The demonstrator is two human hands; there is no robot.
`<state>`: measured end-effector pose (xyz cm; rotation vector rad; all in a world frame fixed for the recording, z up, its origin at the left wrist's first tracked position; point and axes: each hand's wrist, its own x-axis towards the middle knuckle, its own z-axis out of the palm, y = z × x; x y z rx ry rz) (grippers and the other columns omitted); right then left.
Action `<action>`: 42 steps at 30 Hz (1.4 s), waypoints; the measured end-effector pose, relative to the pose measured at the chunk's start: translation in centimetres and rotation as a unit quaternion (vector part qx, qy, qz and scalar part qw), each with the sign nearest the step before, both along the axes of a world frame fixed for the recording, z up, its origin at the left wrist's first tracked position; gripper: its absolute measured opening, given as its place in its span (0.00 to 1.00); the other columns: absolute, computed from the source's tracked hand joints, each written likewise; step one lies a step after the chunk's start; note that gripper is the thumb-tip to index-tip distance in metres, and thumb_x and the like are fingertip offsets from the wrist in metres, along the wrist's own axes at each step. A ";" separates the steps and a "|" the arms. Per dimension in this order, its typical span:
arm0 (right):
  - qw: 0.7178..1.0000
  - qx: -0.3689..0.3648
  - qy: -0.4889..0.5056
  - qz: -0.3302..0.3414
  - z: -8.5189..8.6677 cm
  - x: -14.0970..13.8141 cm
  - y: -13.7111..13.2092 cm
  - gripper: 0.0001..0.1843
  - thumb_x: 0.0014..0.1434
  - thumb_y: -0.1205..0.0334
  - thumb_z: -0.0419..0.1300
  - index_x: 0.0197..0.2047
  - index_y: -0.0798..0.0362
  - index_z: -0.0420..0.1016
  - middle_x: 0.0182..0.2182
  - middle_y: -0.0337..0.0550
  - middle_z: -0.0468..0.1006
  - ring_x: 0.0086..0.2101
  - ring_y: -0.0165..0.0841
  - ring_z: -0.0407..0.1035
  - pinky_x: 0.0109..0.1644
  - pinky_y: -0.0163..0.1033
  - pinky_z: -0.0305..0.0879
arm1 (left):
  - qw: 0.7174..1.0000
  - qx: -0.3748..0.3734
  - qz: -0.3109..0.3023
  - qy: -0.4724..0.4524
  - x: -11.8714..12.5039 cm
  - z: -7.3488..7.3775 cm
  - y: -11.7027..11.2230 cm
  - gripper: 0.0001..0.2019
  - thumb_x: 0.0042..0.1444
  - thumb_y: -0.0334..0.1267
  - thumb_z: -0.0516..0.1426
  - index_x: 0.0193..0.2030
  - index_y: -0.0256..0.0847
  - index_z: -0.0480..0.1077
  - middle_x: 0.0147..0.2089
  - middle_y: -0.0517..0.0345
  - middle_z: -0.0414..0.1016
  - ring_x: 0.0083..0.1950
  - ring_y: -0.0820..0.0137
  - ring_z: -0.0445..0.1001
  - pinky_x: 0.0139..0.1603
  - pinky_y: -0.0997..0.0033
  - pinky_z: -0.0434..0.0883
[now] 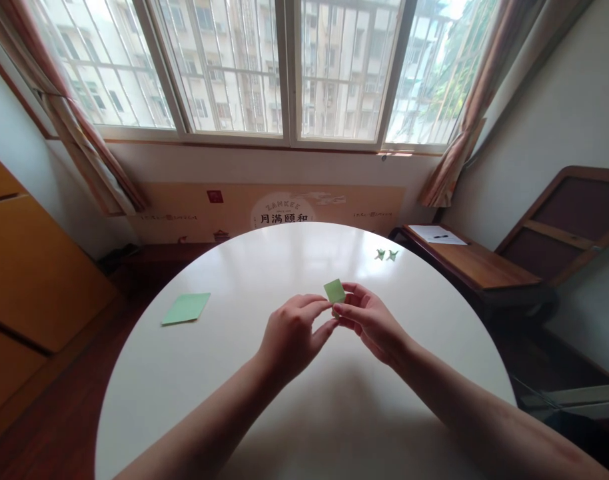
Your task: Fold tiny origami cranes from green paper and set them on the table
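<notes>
A small folded square of green paper [334, 291] is held up above the white table. My right hand [372, 319] pinches it at its lower right edge, thumb in front and fingers behind. My left hand [295, 332] is closed in at the paper's lower left corner, its fingertips and thumb meeting the lower part. A stack of green paper sheets [186, 309] lies on the table to the left. Two small folded green paper figures [387, 255] stand side by side near the far right edge.
The round white table [224, 280] fills the middle. Beyond it stands a beige printed panel [179, 200] under the windows. To the right, a wooden bench [474, 263] carries white paper [427, 233] and a pen [441, 237]. An orange cabinet [29, 267] is at the left.
</notes>
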<state>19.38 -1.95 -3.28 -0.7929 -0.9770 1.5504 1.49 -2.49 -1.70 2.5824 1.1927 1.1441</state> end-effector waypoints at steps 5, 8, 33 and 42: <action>1.000 -0.006 0.005 0.002 -0.3 -0.3 -0.5 0.31 0.46 0.62 0.76 0.53 0.49 0.71 0.30 0.35 0.77 0.32 0.30 0.72 0.42 0.38 0.69 | 1.000 0.002 -0.001 -0.012 0.3 -0.7 0.1 0.08 0.60 0.39 0.61 0.44 0.40 0.79 0.44 0.50 0.83 0.44 0.59 0.80 0.45 0.59 0.77; 1.000 0.006 -0.002 0.013 -0.5 -0.3 -0.5 0.34 0.47 0.62 0.76 0.56 0.48 0.70 0.29 0.33 0.76 0.33 0.31 0.72 0.44 0.41 0.71 | 0.999 -0.027 0.004 -0.020 0.4 -0.8 0.1 0.07 0.59 0.36 0.60 0.43 0.41 0.79 0.43 0.51 0.83 0.43 0.60 0.80 0.45 0.61 0.76; 0.987 0.047 -0.155 -0.011 -0.8 -0.7 -0.6 0.15 0.52 0.54 0.71 0.33 0.53 0.71 0.26 0.38 0.75 0.27 0.32 0.71 0.21 0.33 0.69 | 0.869 -0.432 -0.020 -0.241 -1.1 -0.1 1.7 0.09 0.53 0.38 0.60 0.34 0.33 0.77 0.29 0.54 0.76 0.28 0.71 0.72 0.21 0.76 0.71; 0.977 0.164 -0.134 -0.035 -1.6 -0.6 -0.5 0.09 0.54 0.60 0.70 0.35 0.53 0.76 0.26 0.37 0.76 0.25 0.32 0.74 0.22 0.35 0.74 | 0.798 -0.529 -0.031 -0.287 -0.8 0.4 1.2 0.12 0.54 0.43 0.60 0.31 0.34 0.75 0.26 0.58 0.72 0.24 0.73 0.72 0.20 0.77 0.70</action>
